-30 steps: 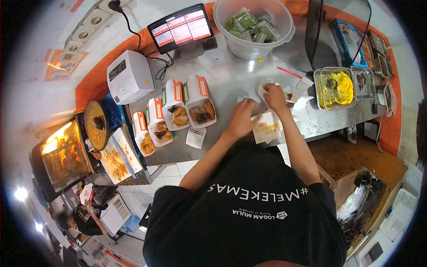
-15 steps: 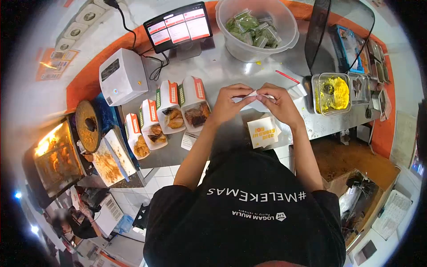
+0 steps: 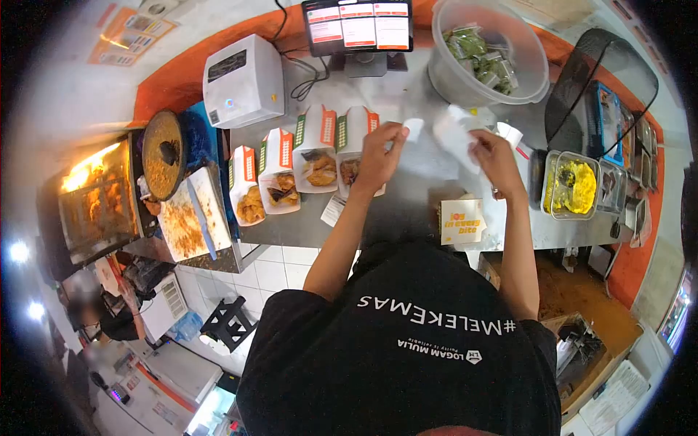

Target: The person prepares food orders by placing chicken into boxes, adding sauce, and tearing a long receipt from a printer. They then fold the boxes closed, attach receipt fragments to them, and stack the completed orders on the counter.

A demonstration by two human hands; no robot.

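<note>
My left hand (image 3: pixel 382 156) pinches a small white paper slip (image 3: pixel 414 129) between thumb and fingertips. My right hand (image 3: pixel 499 161) grips a larger white strip of paper (image 3: pixel 455 136), blurred by motion. The two pieces are apart, above the steel counter. Just left of my left hand stand several open paper food boxes (image 3: pixel 318 131) with fried pieces (image 3: pixel 319 168) inside. A printed slip (image 3: pixel 334 211) lies below them. Between my forearms, at the counter's near edge, sits a small card (image 3: pixel 461 222) with yellow lettering.
A tablet screen (image 3: pixel 359 29), a white printer (image 3: pixel 243 83) and a clear tub of green packets (image 3: pixel 488 62) line the back. At right is a tub of yellow food (image 3: pixel 572 185). A knife (image 3: pixel 201 218) lies on a stained board (image 3: pixel 182 236) at left. Another person (image 3: pixel 116 305) is lower left.
My hands were together, pinching one small white piece. They have moved apart, each with white paper. The view has turned, so the counter's things sit farther right.
</note>
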